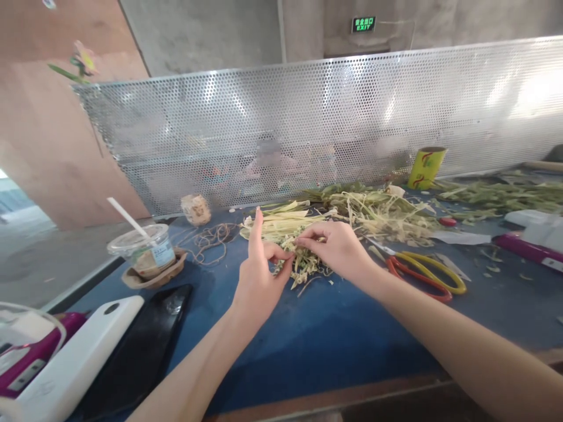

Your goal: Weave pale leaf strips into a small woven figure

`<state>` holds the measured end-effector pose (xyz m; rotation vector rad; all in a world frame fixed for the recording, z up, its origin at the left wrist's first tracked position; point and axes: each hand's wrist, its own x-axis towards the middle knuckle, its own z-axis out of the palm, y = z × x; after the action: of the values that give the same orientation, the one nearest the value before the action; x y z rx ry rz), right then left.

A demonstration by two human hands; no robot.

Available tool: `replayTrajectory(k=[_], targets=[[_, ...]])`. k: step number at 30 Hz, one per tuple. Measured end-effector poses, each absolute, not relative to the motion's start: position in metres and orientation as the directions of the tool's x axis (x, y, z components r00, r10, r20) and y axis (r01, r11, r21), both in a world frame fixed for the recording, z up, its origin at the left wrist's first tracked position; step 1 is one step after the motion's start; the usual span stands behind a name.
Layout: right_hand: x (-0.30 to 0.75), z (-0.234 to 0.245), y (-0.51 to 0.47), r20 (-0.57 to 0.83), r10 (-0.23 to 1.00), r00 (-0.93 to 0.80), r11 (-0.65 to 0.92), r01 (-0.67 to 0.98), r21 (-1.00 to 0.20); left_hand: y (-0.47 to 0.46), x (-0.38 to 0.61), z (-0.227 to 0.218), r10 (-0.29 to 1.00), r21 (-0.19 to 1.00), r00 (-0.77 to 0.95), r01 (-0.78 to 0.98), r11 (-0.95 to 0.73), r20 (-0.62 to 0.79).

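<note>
My left hand (pixel 259 275) rests at the near edge of a pile of pale green leaf strips (pixel 290 231) on the blue table (pixel 334 334). Its index finger points up while thumb and other fingers pinch into the strips. My right hand (pixel 336 246) lies over the same pile, with its fingertips pinched on a few strips. What exactly each pinch holds is hard to make out among the tangle.
Yellow-and-red-handled scissors (pixel 424 274) lie right of my right hand. A plastic cup with a straw (pixel 147 249), a black phone (pixel 141 346) and a white power bank (pixel 74 360) sit at the left. Twine (pixel 211 237), more leaves (pixel 497 196), a yellow cup (pixel 426 167) and a perforated metal screen (pixel 308 123) lie beyond.
</note>
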<state>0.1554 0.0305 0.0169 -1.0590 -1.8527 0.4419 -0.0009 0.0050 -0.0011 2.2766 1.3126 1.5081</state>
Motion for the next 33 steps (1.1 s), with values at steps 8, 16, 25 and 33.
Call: replayTrajectory(k=[8, 16, 25, 33], targets=[[0.16, 0.015, 0.038, 0.468, 0.827, -0.313, 0.563, 0.434, -0.703, 0.004, -0.005, 0.003, 0.766, 0.518, 0.184, 0.638, -0.57, 0.616], [0.161, 0.008, 0.036, 0.432, 0.834, -0.342, 0.548, 0.424, -0.721, 0.012, -0.005, 0.006, 0.716, 0.358, 0.335, 0.69, -0.629, 0.613], [0.162, 0.01, 0.03, 0.418, 0.811, -0.409, 0.575, 0.425, -0.699, 0.011, -0.007, 0.015, 0.868, 0.613, 0.287, 0.619, -0.491, 0.405], [0.163, 0.014, 0.023, 0.429, 0.787, -0.444, 0.608, 0.431, -0.667, 0.013, -0.013, 0.013, 0.911, 0.786, 0.299, 0.472, -0.399, 0.283]])
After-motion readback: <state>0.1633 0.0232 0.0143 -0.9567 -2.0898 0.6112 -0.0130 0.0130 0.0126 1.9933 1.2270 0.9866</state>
